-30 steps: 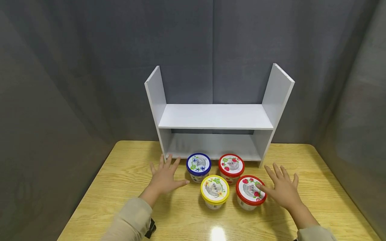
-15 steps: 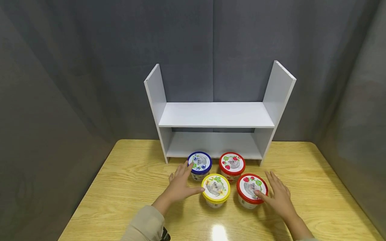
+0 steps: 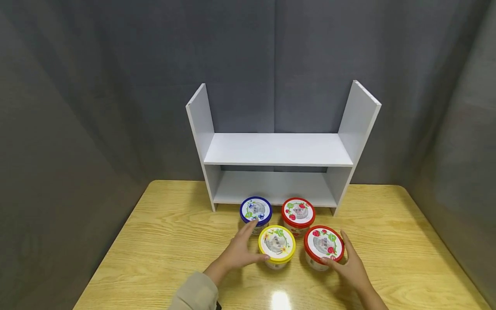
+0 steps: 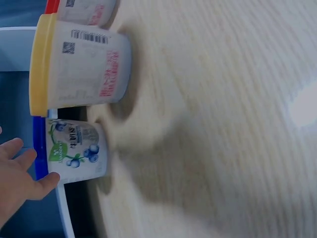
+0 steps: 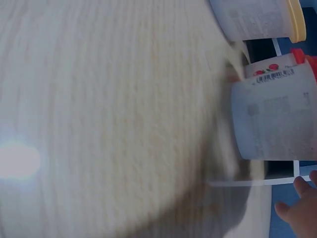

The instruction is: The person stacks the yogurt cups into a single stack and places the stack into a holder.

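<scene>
My left hand (image 3: pixel 238 253) reaches in from the left, its fingers spread and its thumb tip at the rim of the yellow-lidded tub (image 3: pixel 277 243). Its fingertips overlap the front edge of the blue-lidded tub (image 3: pixel 255 210), which bears blueberry pictures (image 4: pixel 79 151). On the other side my right hand (image 3: pixel 350 268) stands beside the front red-lidded tub (image 3: pixel 323 243), thumb at the near rim and forefinger along the right side. In the right wrist view a gap shows between its fingers (image 5: pixel 301 186) and that tub's wall. Behind sits another red-lidded tub (image 3: pixel 298 211).
A white two-tier shelf (image 3: pixel 277 148) stands at the back of the wooden table (image 3: pixel 155 249), just behind the rear tubs. Grey curtains (image 3: pixel 116 86) enclose the back and sides.
Both hands have moved inward: the left rightward to the yellow-lidded tub, the right leftward and nearer, around the front red-lidded tub. The tubs stay in place.
</scene>
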A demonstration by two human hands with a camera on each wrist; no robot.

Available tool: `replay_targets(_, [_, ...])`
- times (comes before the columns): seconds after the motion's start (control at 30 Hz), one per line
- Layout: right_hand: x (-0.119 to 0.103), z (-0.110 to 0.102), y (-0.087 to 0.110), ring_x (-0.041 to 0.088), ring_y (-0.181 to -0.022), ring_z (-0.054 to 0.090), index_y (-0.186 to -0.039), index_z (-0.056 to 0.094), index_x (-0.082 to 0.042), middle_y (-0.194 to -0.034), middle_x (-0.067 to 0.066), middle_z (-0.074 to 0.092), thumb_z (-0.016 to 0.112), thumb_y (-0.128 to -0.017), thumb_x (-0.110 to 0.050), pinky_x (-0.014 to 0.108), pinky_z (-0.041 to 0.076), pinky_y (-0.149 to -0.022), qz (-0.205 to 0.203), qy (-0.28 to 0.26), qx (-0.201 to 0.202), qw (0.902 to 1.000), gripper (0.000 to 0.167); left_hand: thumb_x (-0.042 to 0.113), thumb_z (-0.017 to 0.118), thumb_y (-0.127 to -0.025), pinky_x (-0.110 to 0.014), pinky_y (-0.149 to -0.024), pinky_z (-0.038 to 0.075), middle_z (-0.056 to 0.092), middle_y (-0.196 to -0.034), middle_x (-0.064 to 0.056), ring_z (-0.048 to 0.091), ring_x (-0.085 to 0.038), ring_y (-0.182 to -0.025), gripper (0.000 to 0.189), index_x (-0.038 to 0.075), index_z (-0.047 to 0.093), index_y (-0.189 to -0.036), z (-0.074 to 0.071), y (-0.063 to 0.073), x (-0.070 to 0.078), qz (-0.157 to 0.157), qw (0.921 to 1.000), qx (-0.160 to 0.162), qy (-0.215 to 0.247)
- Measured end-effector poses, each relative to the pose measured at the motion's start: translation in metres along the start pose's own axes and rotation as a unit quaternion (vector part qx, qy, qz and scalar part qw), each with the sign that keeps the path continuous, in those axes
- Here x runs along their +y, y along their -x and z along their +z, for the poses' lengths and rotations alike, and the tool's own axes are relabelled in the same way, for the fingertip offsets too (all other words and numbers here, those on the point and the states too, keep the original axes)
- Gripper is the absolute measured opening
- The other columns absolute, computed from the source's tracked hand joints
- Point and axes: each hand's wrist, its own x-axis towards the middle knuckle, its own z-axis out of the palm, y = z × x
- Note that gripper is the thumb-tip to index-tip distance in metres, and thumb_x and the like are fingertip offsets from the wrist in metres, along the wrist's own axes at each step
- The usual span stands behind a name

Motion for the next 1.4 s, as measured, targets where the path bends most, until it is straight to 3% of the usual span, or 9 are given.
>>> replay_targets(0.23, [0.004,0.006,0.001,0.044,-0.123,0.006,-0.139,0.006,-0.008,-0.137,0.027,0.013,0.074,-0.066,-0.016,0.062,0.009,-0.091,0.014,-0.056,0.019,0.9982,0.099,0.044,0.073,-0.062,-0.053,-0.093,0.024,0.020,-0.139,-0.013,0.021,-0.035,-0.123,0.099,0.012,0.018,-0.138,0.012,-0.003,-0.003,-0.004,0.9994,-0.013,0.031])
replay_targets(0.47, [0.008,0.008,0.002,0.044,-0.123,0.007,-0.139,0.008,-0.010,-0.137,0.025,0.015,0.074,-0.066,-0.012,0.061,0.011,-0.092,0.009,-0.088,0.030,0.9957,0.098,0.037,0.077,-0.060,-0.055,-0.093,0.022,0.023,-0.138,-0.014,0.023,-0.034,-0.122,0.099,0.011,0.022,-0.137,0.027,-0.007,-0.007,0.008,0.9977,0.006,0.067])
replay_targets(0.67, [0.008,0.012,0.004,0.047,-0.120,0.014,-0.139,0.012,-0.012,-0.138,0.022,0.017,0.072,-0.068,-0.007,0.061,0.014,-0.091,0.009,-0.148,0.042,0.9881,0.093,0.031,0.080,-0.057,-0.054,-0.094,0.020,0.022,-0.138,-0.014,0.023,-0.032,-0.123,0.103,0.012,0.019,-0.138,0.036,-0.008,-0.006,0.010,0.9958,0.015,0.090])
replay_targets(0.73, [0.010,0.014,0.004,0.041,-0.118,0.022,-0.139,0.012,-0.011,-0.137,0.021,0.020,0.071,-0.069,-0.005,0.053,0.020,-0.095,0.007,-0.154,0.046,0.9870,0.091,0.030,0.080,-0.056,-0.054,-0.094,0.020,0.020,-0.139,-0.014,0.023,-0.033,-0.123,0.105,0.014,0.017,-0.139,0.038,-0.008,-0.005,0.001,0.9958,0.017,0.090])
replay_targets(0.8, [0.011,0.016,0.005,0.026,-0.116,0.031,-0.139,0.012,-0.009,-0.135,0.020,0.022,0.070,-0.069,-0.004,0.036,0.029,-0.095,0.010,-0.155,0.045,0.9869,0.091,0.030,0.081,-0.055,-0.054,-0.094,0.020,0.020,-0.139,-0.014,0.022,-0.033,-0.123,0.107,0.017,0.016,-0.139,0.040,-0.009,-0.007,-0.006,0.9959,0.020,0.088])
replay_targets(0.93, [0.012,0.019,0.006,-0.003,-0.101,0.037,-0.139,0.011,-0.008,-0.130,0.016,0.027,0.068,-0.070,0.000,0.006,0.032,-0.081,0.005,-0.171,0.052,0.9839,0.090,0.031,0.081,-0.054,-0.053,-0.095,0.020,0.019,-0.139,-0.013,0.021,-0.032,-0.124,0.109,0.019,0.014,-0.139,0.045,-0.010,-0.011,-0.005,0.9954,0.028,0.092])
replay_targets(1.03, [0.014,0.021,0.008,-0.009,-0.099,0.037,-0.138,0.012,-0.007,-0.128,0.012,0.027,0.068,-0.070,0.003,0.004,0.031,-0.079,-0.007,-0.187,0.059,0.9805,0.089,0.032,0.081,-0.053,-0.051,-0.096,0.020,0.020,-0.139,-0.012,0.021,-0.030,-0.124,0.110,0.018,0.014,-0.139,0.049,-0.010,-0.012,-0.002,0.9945,0.032,0.100])
replay_targets(1.17, [0.017,0.023,0.007,-0.007,-0.100,0.037,-0.138,0.014,-0.006,-0.125,0.004,0.029,0.067,-0.069,0.005,0.005,0.032,-0.080,-0.013,-0.192,0.065,0.9792,0.088,0.032,0.082,-0.052,-0.050,-0.096,0.021,0.022,-0.139,-0.010,0.021,-0.029,-0.124,0.111,0.018,0.015,-0.139,0.052,-0.010,-0.013,-0.012,0.9934,0.038,0.107])
replay_targets(1.4, [0.015,0.023,0.005,-0.007,-0.098,0.039,-0.138,0.015,-0.008,-0.128,0.012,0.028,0.068,-0.069,0.002,0.005,0.033,-0.079,0.003,-0.192,0.066,0.9791,0.088,0.035,0.082,-0.051,-0.049,-0.096,0.022,0.024,-0.138,-0.010,0.024,-0.030,-0.123,0.109,0.017,0.019,-0.138,0.053,-0.010,-0.011,-0.016,0.9922,0.059,0.108])
